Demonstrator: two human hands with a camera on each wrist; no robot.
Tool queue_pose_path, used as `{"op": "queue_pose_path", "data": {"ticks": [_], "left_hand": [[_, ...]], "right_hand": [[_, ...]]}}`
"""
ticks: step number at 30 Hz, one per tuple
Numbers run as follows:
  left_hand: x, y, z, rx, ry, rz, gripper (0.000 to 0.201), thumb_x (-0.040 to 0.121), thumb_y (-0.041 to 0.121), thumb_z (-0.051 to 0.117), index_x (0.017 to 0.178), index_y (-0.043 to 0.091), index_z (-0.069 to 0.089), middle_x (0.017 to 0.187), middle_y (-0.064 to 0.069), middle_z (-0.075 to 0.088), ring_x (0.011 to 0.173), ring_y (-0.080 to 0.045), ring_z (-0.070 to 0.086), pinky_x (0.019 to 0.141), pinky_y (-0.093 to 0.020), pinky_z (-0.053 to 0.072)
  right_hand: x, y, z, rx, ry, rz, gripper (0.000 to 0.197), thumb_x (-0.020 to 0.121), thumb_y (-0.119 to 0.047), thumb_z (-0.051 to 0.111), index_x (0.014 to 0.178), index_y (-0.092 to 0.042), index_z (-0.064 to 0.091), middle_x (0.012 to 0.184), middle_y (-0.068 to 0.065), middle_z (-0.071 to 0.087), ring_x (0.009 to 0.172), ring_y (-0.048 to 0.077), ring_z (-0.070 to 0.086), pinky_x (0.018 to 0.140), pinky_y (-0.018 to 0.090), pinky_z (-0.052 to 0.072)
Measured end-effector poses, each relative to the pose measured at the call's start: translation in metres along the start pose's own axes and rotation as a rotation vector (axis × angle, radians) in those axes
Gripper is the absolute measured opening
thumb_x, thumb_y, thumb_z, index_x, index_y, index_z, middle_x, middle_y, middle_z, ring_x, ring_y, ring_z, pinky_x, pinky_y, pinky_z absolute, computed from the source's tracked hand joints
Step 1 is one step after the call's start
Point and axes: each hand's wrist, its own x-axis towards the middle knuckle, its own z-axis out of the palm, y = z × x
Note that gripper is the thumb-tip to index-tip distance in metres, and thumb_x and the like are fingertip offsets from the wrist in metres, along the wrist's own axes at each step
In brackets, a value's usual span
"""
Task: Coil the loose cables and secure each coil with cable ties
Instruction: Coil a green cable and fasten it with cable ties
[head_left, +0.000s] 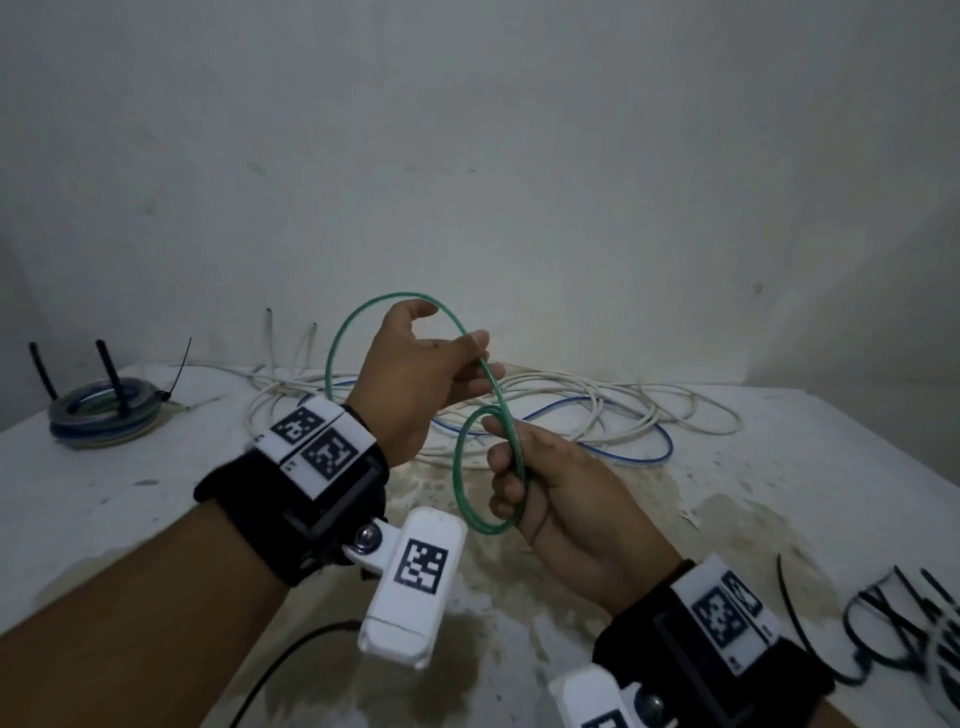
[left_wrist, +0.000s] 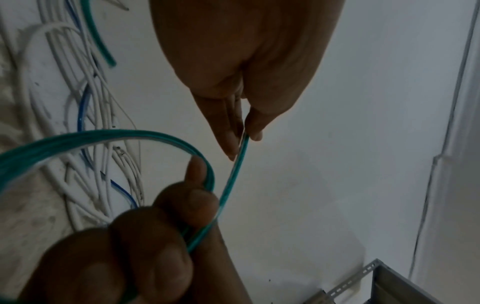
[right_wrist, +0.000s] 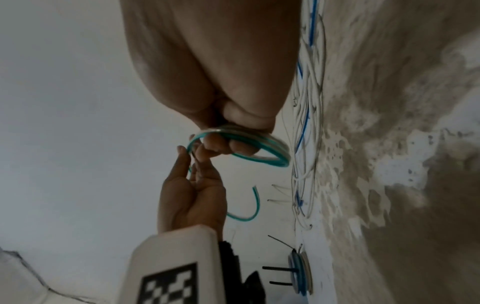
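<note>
head cam shows a messy pile of loose white and blue cables sprawled at the back of the table by the wall, right behind both hands. finished coil with black ties sits far left, spare cable ties at the right edge. right hand is curled around the small green cable coil, held above the table; left hand pinches the big loop feeding in. bare stained tabletop lies below the hands.
</note>
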Motion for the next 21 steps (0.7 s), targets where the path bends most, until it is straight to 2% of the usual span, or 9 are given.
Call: {"op": "queue_pose_path", "data": {"ticks": [3,6,10,13,15,17,19,21], "left_hand": [[0.002,-0.005,-0.002,-0.009,0.018,-0.011,0.047,0.089,0.002,0.061,0.126,0.01,0.032,0.083,-0.016,0.061,0.064,-0.02,0.071,0.058,-0.025,0.056],[0.003,-0.009,-0.002,0.001,0.042,-0.015,0.047,0.089,0.002,0.061,0.125,0.011,0.033,0.084,-0.016,0.061,0.065,-0.02,0.071,0.059,-0.025,0.057],[0.004,-0.012,-0.002,0.005,0.049,-0.017,0.049,0.088,0.002,0.064,0.125,0.012,0.033,0.086,-0.017,0.061,0.068,-0.022,0.072,0.058,-0.024,0.055],[0.004,-0.014,-0.003,0.003,0.065,-0.019,0.048,0.087,0.003,0.064,0.123,0.012,0.033,0.084,-0.016,0.061,0.066,-0.021,0.071,0.058,-0.024,0.056],[0.007,-0.018,-0.006,0.001,0.093,-0.041,0.05,0.087,0.004,0.065,0.124,0.009,0.032,0.085,-0.017,0.062,0.069,-0.023,0.07,0.061,-0.026,0.057],[0.006,-0.02,-0.012,-0.007,0.102,-0.09,0.054,0.086,0.007,0.067,0.127,-0.001,0.033,0.084,-0.019,0.064,0.07,-0.025,0.069,0.06,-0.025,0.057],[0.004,-0.021,-0.018,0.045,0.065,-0.168,0.045,0.087,0.014,0.067,0.119,-0.006,0.044,0.074,-0.016,0.064,0.062,-0.022,0.068,0.054,-0.025,0.055],[-0.001,-0.018,-0.024,0.365,0.047,-0.18,0.031,0.088,0.029,0.066,0.093,-0.001,0.058,0.063,-0.009,0.061,0.048,-0.016,0.062,0.046,-0.023,0.05]], "right_hand": [[-0.004,0.0,0.0,0.029,-0.012,0.013,0.03,0.1,-0.017,0.038,0.111,-0.002,0.061,0.063,0.003,0.054,0.047,0.009,0.041,0.053,0.024,0.032],[-0.006,0.0,0.0,-0.026,-0.006,0.012,0.031,0.099,-0.021,0.039,0.106,-0.002,0.062,0.062,0.003,0.054,0.049,0.01,0.04,0.055,0.026,0.031],[-0.009,0.003,0.0,-0.313,0.004,-0.066,0.023,0.099,-0.016,0.041,0.097,-0.001,0.059,0.06,-0.002,0.054,0.049,0.009,0.039,0.054,0.025,0.033],[-0.012,0.003,0.002,-0.496,0.018,-0.103,0.024,0.099,-0.018,0.044,0.081,-0.01,0.058,0.056,-0.006,0.051,0.048,0.009,0.037,0.051,0.022,0.033],[-0.014,-0.002,0.003,-0.464,0.059,-0.125,0.026,0.099,-0.016,0.042,0.079,-0.01,0.057,0.055,-0.004,0.049,0.046,0.01,0.035,0.05,0.024,0.032],[-0.015,-0.009,0.002,-0.417,0.09,-0.147,0.029,0.099,-0.013,0.041,0.074,-0.01,0.054,0.055,-0.001,0.045,0.045,0.011,0.032,0.048,0.025,0.03],[-0.015,-0.018,-0.001,-0.444,0.113,-0.16,0.028,0.099,-0.013,0.041,0.073,-0.012,0.052,0.057,0.0,0.044,0.043,0.009,0.03,0.046,0.024,0.028],[-0.013,-0.026,-0.006,-0.561,0.126,-0.192,0.025,0.099,-0.015,0.041,0.078,-0.013,0.053,0.058,-0.001,0.044,0.041,0.007,0.03,0.044,0.023,0.027]]}}
